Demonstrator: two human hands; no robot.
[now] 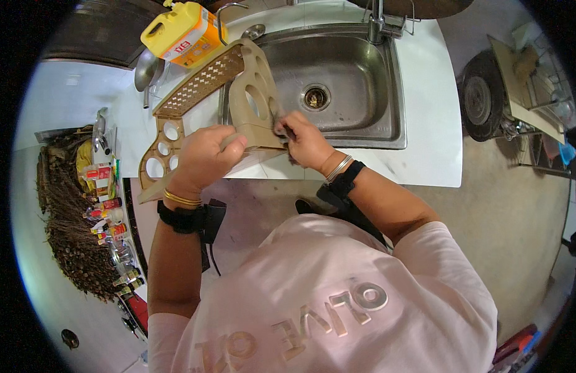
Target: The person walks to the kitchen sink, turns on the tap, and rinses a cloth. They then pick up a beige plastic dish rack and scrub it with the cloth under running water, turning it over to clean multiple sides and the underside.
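Note:
A tan plastic rack (255, 95) with round and oval holes in its side panels and a perforated shelf (201, 86) leans over the counter and the left rim of the sink. My left hand (208, 151) grips its near edge, fingers wrapped around the plastic. At the rack's right corner is my right hand (306, 140), closed around a small dark wad (287, 133), perhaps a cloth or scouring pad. Motion blur and the fingers hide most of that wad. It appears to touch the rack's edge.
Beyond the rack lies a stainless steel sink (348, 70) with a drain (315, 97) and a faucet (376, 28). A yellow detergent jug (185, 35) and a metal ladle (147, 70) are at the back left. Several bottles (111, 233) line the left side. A wheeled cart (484, 95) stands right.

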